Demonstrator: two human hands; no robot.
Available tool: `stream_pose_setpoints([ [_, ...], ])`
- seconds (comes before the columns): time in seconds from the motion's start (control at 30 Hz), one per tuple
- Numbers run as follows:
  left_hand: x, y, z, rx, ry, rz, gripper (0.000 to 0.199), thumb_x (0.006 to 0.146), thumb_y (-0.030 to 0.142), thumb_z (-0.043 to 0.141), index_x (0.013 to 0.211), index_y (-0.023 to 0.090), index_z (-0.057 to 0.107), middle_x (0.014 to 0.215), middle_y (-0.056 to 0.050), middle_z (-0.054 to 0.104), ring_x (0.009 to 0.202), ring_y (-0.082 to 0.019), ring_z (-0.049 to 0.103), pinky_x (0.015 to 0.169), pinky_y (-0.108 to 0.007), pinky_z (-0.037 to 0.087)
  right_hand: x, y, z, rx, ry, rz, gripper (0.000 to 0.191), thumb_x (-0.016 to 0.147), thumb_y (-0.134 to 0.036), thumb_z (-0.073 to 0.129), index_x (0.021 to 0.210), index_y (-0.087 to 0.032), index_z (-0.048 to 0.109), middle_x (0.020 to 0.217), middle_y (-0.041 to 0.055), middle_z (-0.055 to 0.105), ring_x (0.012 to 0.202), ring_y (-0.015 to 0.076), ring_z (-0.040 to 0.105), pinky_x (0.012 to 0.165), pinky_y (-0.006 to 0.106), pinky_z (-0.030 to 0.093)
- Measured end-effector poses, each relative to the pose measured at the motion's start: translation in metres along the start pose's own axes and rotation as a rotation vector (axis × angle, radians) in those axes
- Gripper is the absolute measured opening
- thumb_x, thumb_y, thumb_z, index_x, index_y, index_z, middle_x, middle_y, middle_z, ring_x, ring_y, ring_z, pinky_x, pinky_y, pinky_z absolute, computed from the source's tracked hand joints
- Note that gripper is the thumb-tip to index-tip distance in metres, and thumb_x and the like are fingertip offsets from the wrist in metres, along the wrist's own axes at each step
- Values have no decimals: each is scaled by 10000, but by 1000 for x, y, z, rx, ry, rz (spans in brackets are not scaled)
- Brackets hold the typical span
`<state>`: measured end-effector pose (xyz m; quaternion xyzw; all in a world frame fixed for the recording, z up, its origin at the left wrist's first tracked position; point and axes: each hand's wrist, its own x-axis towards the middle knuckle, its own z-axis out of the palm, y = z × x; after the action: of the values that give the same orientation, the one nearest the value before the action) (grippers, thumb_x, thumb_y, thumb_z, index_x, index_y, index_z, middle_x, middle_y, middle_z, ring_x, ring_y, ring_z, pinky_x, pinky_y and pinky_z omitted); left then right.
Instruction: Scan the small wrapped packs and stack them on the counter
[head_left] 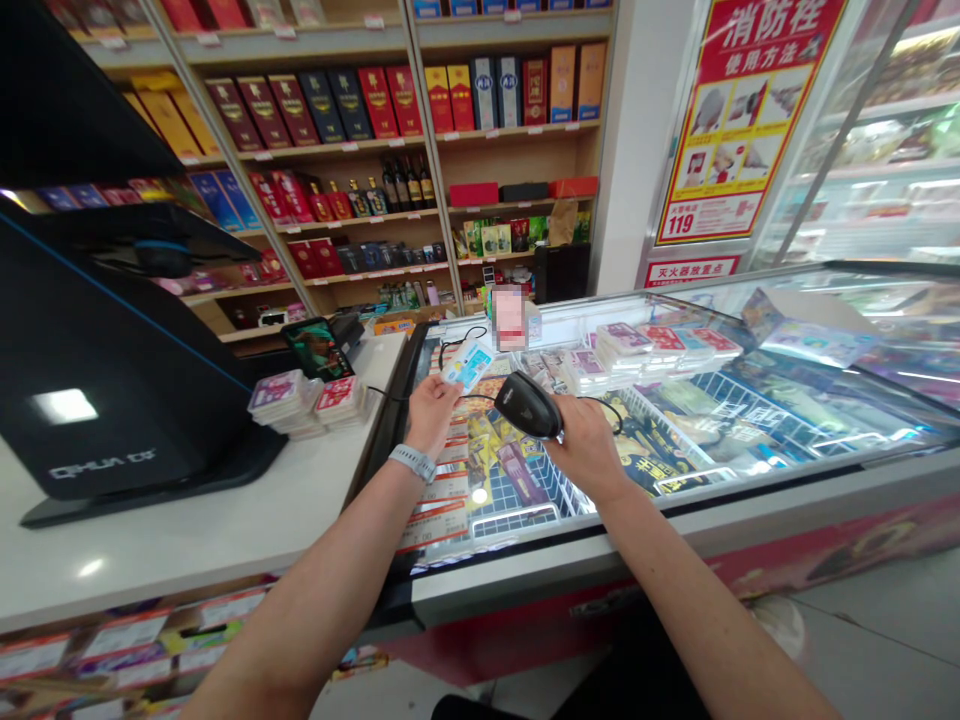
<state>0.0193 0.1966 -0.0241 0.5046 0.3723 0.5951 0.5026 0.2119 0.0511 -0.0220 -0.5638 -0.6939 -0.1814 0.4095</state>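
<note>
In the head view my left hand (435, 408) is closed on a small flat white and blue packet (469, 366), held over the left end of the glass-topped freezer (517, 560). A light watch band circles that wrist. My right hand (589, 445) is wrapped round the handle of a black barcode scanner (527, 405). Its head points left toward the packet, with a gap between them. A black cable (480, 396) runs from near the scanner toward the counter. Orange and white price labels (431, 515) lie under my left forearm.
Stacks of flat packets stand on the freezer (626, 345) and on the white counter (285, 400). A large black checkout machine (135, 380) fills the left side. Behind are shelves of boxes and bottles (345, 210), and a red fire-hydrant poster (739, 130) hangs at right.
</note>
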Motion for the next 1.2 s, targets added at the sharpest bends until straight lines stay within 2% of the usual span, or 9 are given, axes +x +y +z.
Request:
stream_pose_setpoints([
  [0.43,-3,2,1,-48,-9,-19,332,565,288,809,749,177,556,692,18,621,680,-112,595,715,-269,488,0,0,0,9,6,-1,274,750,-145,530,1021,-177,551,911,77,655,827,246,571,790,369,400],
  [0.8,-2,2,0,-55,-13,-35,391,536,319,831,739,169,532,634,52,561,648,-86,568,690,-233,471,0,1,1,0,1,-1,273,749,-139,533,1019,-173,557,907,77,652,831,244,571,795,369,401],
  [1.2,-2,1,1,-66,-21,-25,347,561,280,814,739,169,538,608,61,538,635,-82,562,674,-225,464,-1,0,-1,1,6,-6,272,740,-130,540,1009,-171,557,901,71,652,820,243,567,793,365,398],
])
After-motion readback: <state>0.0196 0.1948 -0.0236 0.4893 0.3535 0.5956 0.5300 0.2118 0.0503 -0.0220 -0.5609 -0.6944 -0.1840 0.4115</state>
